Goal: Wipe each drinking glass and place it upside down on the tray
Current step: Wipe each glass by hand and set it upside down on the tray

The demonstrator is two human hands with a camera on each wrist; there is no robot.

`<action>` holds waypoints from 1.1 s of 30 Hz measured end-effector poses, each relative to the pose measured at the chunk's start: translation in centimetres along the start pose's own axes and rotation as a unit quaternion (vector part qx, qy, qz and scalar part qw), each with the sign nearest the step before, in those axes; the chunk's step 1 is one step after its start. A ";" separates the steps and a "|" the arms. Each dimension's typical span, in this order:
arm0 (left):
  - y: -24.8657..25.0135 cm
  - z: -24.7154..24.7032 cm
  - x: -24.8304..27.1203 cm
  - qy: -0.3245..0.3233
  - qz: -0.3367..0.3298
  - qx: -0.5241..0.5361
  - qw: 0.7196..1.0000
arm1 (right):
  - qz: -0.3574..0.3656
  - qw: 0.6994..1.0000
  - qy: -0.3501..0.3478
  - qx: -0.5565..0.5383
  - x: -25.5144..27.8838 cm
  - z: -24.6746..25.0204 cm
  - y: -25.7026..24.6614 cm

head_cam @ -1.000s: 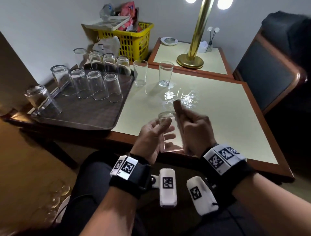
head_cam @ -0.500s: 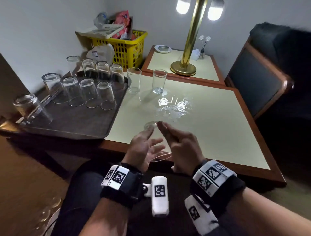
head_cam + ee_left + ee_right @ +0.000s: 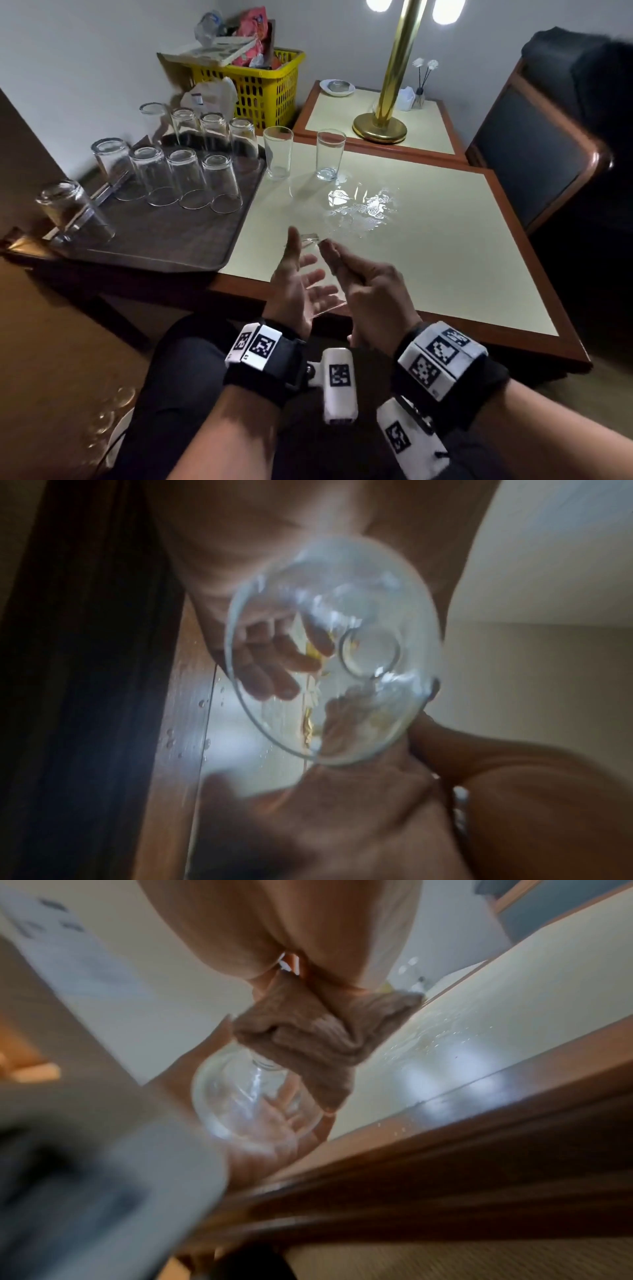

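Your worktop fills the middle of the head view, cream-topped with a wooden rim, and a second, smaller one stands behind it carrying a brass lamp. A chair sits to its right. At the left lies the tray, dark and overlapping the worktop's left edge, with ten glasses standing mouth down on it: four in a back row, four in a front row, one at the left end of the rows, and one alone at the near left corner. Behind the tray a yellow basket is piled with clutter. A puddle of water shines on the worktop, and just beyond it two upright glasses stand near each other.

Your left hand is over the near edge of the worktop, palm turned inward, fingers straight and spread, cradling the glass that lies tilted with its base pointing away from you. Your right hand is curled tightly around a tan cloth, which it presses against the side of that glass near its base. The left wrist view looks straight into the mouth of the glass, blurred.
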State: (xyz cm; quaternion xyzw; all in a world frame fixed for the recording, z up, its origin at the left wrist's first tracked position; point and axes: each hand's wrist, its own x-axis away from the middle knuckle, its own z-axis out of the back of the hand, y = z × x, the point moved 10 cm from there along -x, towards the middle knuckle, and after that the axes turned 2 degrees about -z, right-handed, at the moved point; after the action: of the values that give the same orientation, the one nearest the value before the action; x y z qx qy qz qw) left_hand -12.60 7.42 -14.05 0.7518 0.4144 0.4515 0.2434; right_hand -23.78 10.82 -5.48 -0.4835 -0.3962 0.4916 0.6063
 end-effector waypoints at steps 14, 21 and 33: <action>1.3 -1.7 0.7 -0.055 -0.054 -0.058 0.995 | -0.018 0.995 0.097 0.017 -1.6 2.7 0.5; -0.3 -0.9 0.5 -0.062 -0.013 -0.056 0.996 | -0.007 0.998 0.063 0.026 -0.9 1.2 0.2; 0.9 -0.8 0.7 -0.016 -0.066 -0.015 0.998 | 0.034 0.996 0.079 0.025 -0.6 2.1 -0.6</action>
State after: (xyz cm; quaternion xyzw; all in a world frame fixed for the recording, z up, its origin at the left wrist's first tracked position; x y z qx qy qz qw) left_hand -12.79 7.52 -12.63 0.7262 0.4524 0.4287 0.2901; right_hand -25.76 10.64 -4.42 -0.5187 -0.3182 0.4822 0.6302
